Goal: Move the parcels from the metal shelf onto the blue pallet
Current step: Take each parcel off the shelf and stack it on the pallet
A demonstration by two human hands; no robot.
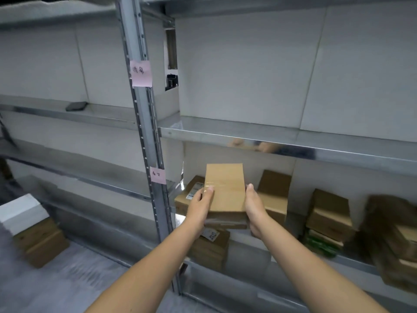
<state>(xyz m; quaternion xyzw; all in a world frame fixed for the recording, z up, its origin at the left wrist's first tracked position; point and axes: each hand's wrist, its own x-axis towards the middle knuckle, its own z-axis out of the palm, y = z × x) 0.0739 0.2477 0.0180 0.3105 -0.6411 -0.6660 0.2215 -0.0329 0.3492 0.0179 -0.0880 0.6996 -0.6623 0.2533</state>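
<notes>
Both hands are clamped on one cardboard parcel [225,188], holding it between them in front of the metal shelf [282,141]. The left hand [200,204] grips its left edge with the thumb lying on the top face, and the right hand [255,206] grips the right edge, fingers wrapped underneath. The parcel is plain tan, with clear tape across its top, and sits level with the lower tier, clear of the boards.

Behind it on that tier stand more parcels: a labelled box [191,190] just behind the left hand, an upright brown box [274,193] near the right hand, a stack of two boxes [329,218] farther right, and blurred cartons [394,233] at the frame's edge. Another labelled box [212,247] lies below the held parcel.

Two pink notes [141,73] are stuck on the grey upright [144,123]. At far left, a white box [20,211] sits on brown cartons [38,242].
</notes>
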